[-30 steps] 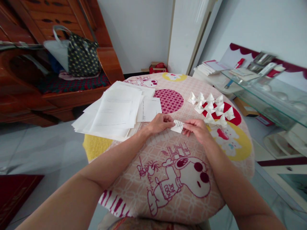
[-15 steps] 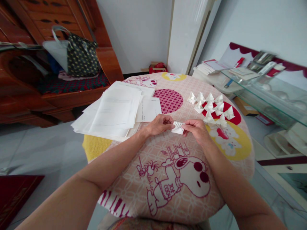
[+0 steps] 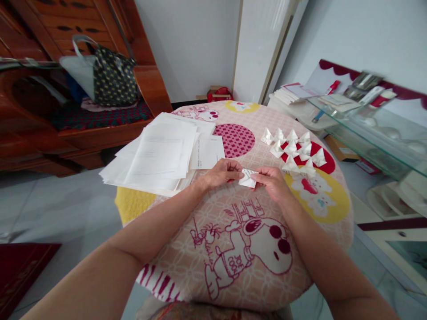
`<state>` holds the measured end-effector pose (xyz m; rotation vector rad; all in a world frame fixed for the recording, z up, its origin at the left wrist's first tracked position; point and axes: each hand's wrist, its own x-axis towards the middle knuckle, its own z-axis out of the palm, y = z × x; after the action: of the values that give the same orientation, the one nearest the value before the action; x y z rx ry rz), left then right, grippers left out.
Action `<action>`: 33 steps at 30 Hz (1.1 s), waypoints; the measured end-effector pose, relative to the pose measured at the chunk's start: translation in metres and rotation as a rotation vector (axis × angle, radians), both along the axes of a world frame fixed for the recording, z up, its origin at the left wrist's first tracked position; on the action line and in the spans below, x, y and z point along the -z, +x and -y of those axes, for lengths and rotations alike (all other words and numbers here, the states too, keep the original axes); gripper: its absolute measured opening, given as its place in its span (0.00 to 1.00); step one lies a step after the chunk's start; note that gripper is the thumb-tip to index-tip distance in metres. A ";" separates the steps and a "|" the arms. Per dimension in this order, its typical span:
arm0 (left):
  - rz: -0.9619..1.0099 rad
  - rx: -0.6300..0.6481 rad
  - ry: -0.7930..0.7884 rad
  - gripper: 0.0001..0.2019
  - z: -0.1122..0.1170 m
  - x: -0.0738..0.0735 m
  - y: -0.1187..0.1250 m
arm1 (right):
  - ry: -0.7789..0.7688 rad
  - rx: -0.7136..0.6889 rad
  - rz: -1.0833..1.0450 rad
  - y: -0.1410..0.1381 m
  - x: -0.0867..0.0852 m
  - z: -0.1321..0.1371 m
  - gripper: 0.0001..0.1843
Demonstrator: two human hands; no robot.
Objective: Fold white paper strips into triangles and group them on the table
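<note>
A small folded piece of printed white paper [image 3: 248, 178] lies pinched between both my hands at the middle of a round table with a pink cartoon cloth [image 3: 233, 249]. My left hand [image 3: 222, 172] grips its left end with curled fingers. My right hand [image 3: 271, 181] pinches its right end. Several finished folded paper shapes [image 3: 293, 150] sit in a cluster just beyond my right hand. A spread stack of white sheets [image 3: 160, 153] lies to the left of my left hand.
A wooden bench with a dotted bag [image 3: 111, 75] stands at the back left. On the right is a glass shelf [image 3: 376, 129] with cups and papers, and stacked booklets [image 3: 293, 93] behind it. A small red object [image 3: 220, 94] sits on the floor by the wall.
My right hand has slid a little to the left, closing in on the small paper. The left hand has stayed almost still.
</note>
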<state>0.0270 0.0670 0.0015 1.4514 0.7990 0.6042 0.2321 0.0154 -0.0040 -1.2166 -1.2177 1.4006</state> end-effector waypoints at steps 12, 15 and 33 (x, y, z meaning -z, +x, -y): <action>0.056 0.009 -0.034 0.05 0.004 -0.001 0.004 | 0.018 0.021 -0.013 -0.008 0.001 0.007 0.15; 0.058 -0.002 -0.044 0.05 0.003 0.000 0.002 | 0.014 -0.011 -0.008 -0.008 0.001 0.006 0.15; 0.033 -0.018 -0.092 0.04 0.003 -0.002 0.003 | -0.013 -0.022 0.023 -0.008 -0.004 0.005 0.20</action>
<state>0.0303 0.0637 0.0034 1.3487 0.8044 0.5966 0.2236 0.0103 -0.0004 -1.2341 -1.2431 1.4163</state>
